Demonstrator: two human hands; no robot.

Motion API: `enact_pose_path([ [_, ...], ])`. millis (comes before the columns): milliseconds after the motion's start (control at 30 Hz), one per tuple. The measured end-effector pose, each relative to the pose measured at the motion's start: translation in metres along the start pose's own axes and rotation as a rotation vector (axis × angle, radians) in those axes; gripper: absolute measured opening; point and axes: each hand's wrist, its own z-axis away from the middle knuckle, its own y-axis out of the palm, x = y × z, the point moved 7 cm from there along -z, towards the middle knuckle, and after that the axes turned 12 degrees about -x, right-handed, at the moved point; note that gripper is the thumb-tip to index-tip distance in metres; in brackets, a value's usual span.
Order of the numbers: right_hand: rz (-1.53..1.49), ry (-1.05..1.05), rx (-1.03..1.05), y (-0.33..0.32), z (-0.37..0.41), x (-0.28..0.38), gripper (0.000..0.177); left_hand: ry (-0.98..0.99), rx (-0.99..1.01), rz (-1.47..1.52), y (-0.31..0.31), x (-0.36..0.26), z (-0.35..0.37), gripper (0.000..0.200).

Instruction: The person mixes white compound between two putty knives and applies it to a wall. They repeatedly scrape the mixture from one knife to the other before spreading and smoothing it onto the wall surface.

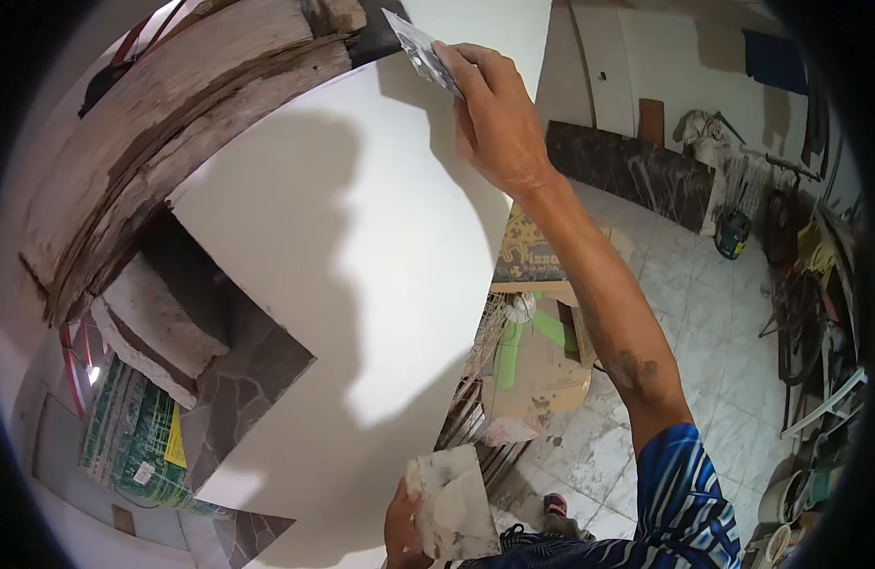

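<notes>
Raised at the top, my right hand is closed around a putty knife. Its thin metal blade points up and left, over the upper edge of a large white panel. At the bottom, my left hand grips the left side of a flat, squarish board with pale plaster smeared on its face. The panel has stepped corners along its left side. Shadows of my head and arm fall across its smooth face.
Rough wooden beams run along the upper left. Below them are a concrete block and a roll of green mesh. Cardboard boxes lie on the tiled floor. A bucket and stacked clutter stand at right.
</notes>
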Motion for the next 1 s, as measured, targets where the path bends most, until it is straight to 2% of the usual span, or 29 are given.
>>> enact_pose_path([
  [67,0.037,0.01,-0.006,0.007,-0.002,0.002,0.058,0.262,0.019,-0.203,-0.007,-0.002,-0.001,0.051],
  [167,0.082,0.038,0.008,0.022,0.0,0.01,0.058,-0.132,-0.053,0.313,0.004,-0.016,0.009,0.052],
  [300,0.088,0.043,0.019,0.029,0.004,0.037,0.056,-0.171,-0.053,0.264,-0.008,-0.005,0.001,0.052],
  [367,0.069,-0.025,0.037,0.028,0.012,0.06,0.06,-0.208,-0.014,0.252,-0.017,0.014,-0.009,0.053],
  [467,0.034,-0.069,0.123,0.016,0.029,0.088,0.064,-0.131,0.014,0.304,-0.003,-0.015,0.0,0.052],
  [600,-0.07,-0.245,0.254,-0.006,0.04,0.093,0.059,-0.154,0.052,0.371,0.009,-0.031,0.004,0.05],
  [700,0.033,0.087,0.091,-0.014,0.027,0.046,0.052,-0.161,0.073,0.363,0.007,-0.029,0.004,0.048],
  [800,0.151,0.474,0.152,0.001,0.02,-0.007,0.048,-0.144,0.061,0.314,0.0,-0.026,0.004,0.05],
  [867,0.165,0.532,0.231,0.01,0.014,-0.012,0.048,-0.142,0.035,0.255,-0.005,-0.022,0.001,0.058],
  [900,0.172,0.56,0.273,0.014,0.012,-0.011,0.048,-0.14,0.045,0.273,-0.005,-0.023,0.002,0.053],
  [967,0.147,0.464,0.264,0.017,0.008,0.006,0.051,-0.138,0.064,0.306,-0.005,-0.027,0.005,0.044],
  [1000,0.136,0.417,0.258,0.019,0.007,0.016,0.053,-0.071,0.07,0.219,-0.008,-0.028,0.003,0.044],
])
